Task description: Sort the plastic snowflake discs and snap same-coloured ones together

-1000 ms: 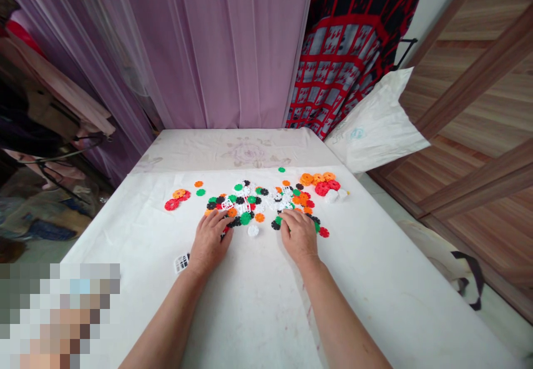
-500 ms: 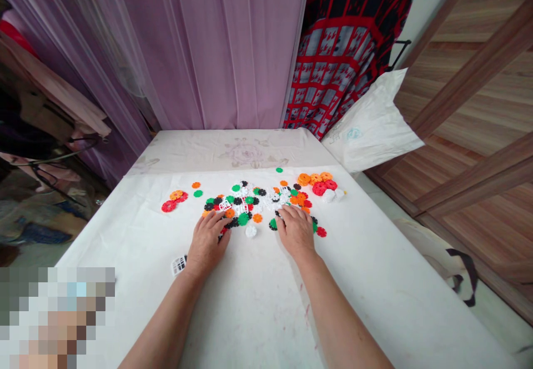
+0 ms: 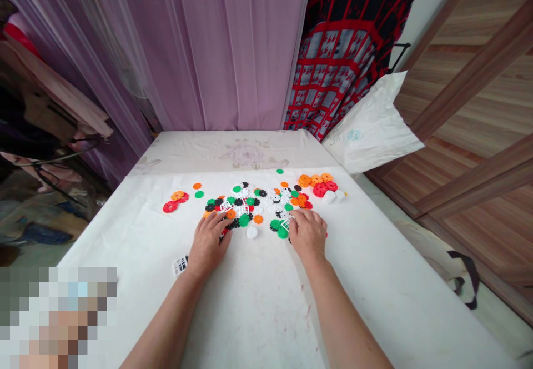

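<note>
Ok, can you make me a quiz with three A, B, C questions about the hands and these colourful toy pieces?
1. Where is the small black-and-white grid piece?
A. Beside the left hand
B. Beside the right hand
C. Against the purple curtain

2. What colour is the disc at the right hand's thumb?
A. Blue
B. Green
C. Yellow

3. How is the left hand?
A. Palm down on the pieces
B. Up in the air
C. Closed in a fist

Answers:
1. A, it lies just left of that hand.
2. B, it shows green.
3. A, its spread fingers lie over them.

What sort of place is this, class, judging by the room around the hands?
Probably a bedroom in a home: a sheeted bed, a white pillow, and a wood-grain wardrobe door near purple curtains.
</note>
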A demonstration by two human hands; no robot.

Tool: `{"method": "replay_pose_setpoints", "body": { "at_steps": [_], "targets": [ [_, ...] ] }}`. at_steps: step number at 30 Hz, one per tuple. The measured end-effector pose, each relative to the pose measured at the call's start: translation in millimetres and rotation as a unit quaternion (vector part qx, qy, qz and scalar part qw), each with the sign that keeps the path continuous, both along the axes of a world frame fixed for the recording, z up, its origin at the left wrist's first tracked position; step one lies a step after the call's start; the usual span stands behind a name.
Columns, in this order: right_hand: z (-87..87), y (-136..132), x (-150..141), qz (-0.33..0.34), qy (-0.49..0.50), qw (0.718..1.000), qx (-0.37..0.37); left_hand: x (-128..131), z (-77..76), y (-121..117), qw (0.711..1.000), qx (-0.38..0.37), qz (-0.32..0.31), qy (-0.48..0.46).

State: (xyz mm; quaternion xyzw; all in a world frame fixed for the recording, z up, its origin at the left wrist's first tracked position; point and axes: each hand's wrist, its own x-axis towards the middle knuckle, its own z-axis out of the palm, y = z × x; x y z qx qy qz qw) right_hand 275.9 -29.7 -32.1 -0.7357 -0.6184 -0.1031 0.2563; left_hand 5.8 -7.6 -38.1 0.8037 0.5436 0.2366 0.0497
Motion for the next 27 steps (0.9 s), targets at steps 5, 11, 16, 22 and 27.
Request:
{"method": "replay_pose_setpoints", "body": {
  "at_steps": [5, 11, 16, 22, 27],
  "targets": [
    [-1.5, 1, -1, 0.022, 0.014, 0.999, -0.031, 1, 1.1, -1, 1.0, -0.002, 0.003, 0.0],
    [3.7, -1, 0, -0.023, 0.025, 0.999, -0.032, 1, 1.4, -1, 1.0, -0.005, 0.006, -0.003],
    [6.1, 3, -7, -0.025, 0.008, 0.998, -0.049, 1, 1.8, -1, 1.0, -0.011, 0.005, 0.003],
    [4.6, 11, -12, -0.03, 0.007, 0.996, -0.087, 2, 1.9, -1, 1.0, -0.013, 0.005, 0.003],
    [7.2, 16, -17, -0.039, 0.022, 0.994, -0.099, 2, 2.2, -2, 1.0, -0.01, 0.006, 0.002]
  ]
}}
